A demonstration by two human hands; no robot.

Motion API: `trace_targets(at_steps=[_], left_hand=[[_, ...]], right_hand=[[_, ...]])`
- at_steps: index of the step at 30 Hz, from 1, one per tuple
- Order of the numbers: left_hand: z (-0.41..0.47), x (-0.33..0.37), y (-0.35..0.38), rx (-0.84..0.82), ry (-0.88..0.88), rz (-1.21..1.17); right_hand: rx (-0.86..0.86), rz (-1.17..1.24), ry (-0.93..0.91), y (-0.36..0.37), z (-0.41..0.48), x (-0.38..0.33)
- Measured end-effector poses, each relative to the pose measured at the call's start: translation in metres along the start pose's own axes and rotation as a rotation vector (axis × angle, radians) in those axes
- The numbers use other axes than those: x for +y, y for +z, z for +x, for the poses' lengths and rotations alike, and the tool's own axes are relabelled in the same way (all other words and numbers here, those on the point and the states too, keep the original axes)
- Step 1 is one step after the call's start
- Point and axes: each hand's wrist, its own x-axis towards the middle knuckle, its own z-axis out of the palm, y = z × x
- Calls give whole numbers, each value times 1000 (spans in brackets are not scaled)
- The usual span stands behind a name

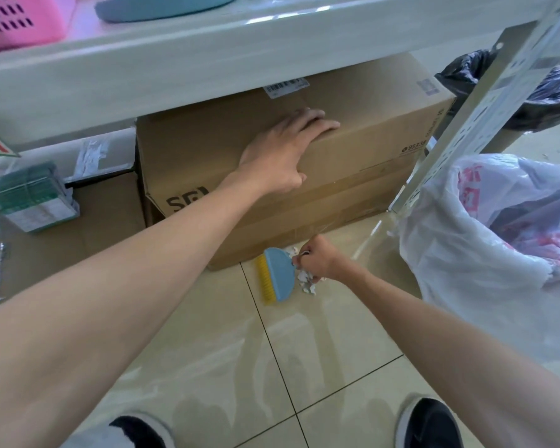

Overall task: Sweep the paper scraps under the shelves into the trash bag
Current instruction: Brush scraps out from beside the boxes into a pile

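My right hand [317, 258] grips the handle of a small blue brush with yellow bristles [277, 274], held low over the tiled floor in front of a large cardboard box [385, 130]. A little heap of white paper scraps [307, 284] lies on the floor right under and beside that hand. My left hand [288, 147] rests flat on the top front edge of the box, fingers straight, thumb down its front face. A white plastic trash bag with red print [485, 240] stands open on the floor to the right of the scraps.
The box sits under a pale shelf board [175, 63]; a perforated metal shelf post [459, 124] slants down beside the bag. A black bag [550, 98] lies behind. Flattened cardboard and a green packet [33, 195] lie at left. My shoes [430, 421] stand on the tiles.
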Motion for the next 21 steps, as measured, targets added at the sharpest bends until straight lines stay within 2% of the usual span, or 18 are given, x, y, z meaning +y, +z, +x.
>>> trace_targets(at_steps=[3,6,21], left_hand=[[1,-2,2,3,-2,9],[2,-3,5,11,10,20],[0,0,4,27,25,45]], right_hand=[[-33,-2,19,24,6,-5],[10,7,48,28,14,1],[283,-38,197,-78,15,84]])
